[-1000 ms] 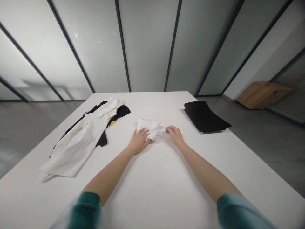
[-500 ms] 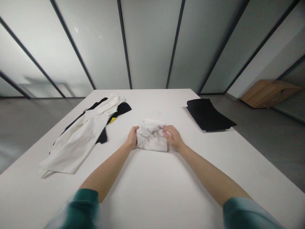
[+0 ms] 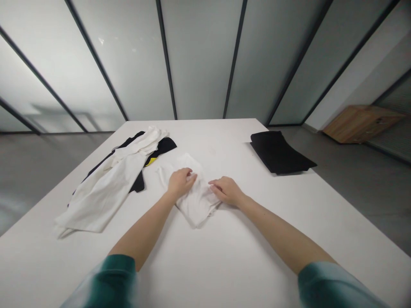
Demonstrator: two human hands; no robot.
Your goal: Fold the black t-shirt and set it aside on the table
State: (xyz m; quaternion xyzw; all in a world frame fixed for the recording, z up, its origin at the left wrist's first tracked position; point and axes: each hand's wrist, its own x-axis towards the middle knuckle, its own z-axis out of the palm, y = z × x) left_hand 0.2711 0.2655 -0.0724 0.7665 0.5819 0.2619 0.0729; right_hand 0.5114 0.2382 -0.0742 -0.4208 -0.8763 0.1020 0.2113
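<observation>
A white garment [image 3: 201, 205], its kind not clear from its loose folds, lies turned cornerwise on the table in front of me. My left hand [image 3: 181, 183] is over the garment's middle, thumb and fingers a little apart and bent. Part of the cloth is hidden beneath that hand and spreads out to its left. At the garment's right side is my right hand [image 3: 227, 191], fingers loosely curved and thumb apart from them, close to or touching the cloth. No fabric shows pinched in either hand.
To the left, a long white garment [image 3: 105, 188] lies over dark clothing [image 3: 165, 145] with a yellow patch. A folded black garment [image 3: 279, 152] rests at the right. The white table [image 3: 212, 269] stands before frosted glass panels; a wooden cabinet [image 3: 359, 124] is beyond it.
The white garment has gone from a compact rectangle held at both sides to a turned, more spread-out shape. My left hand has moved from its left edge onto its middle.
</observation>
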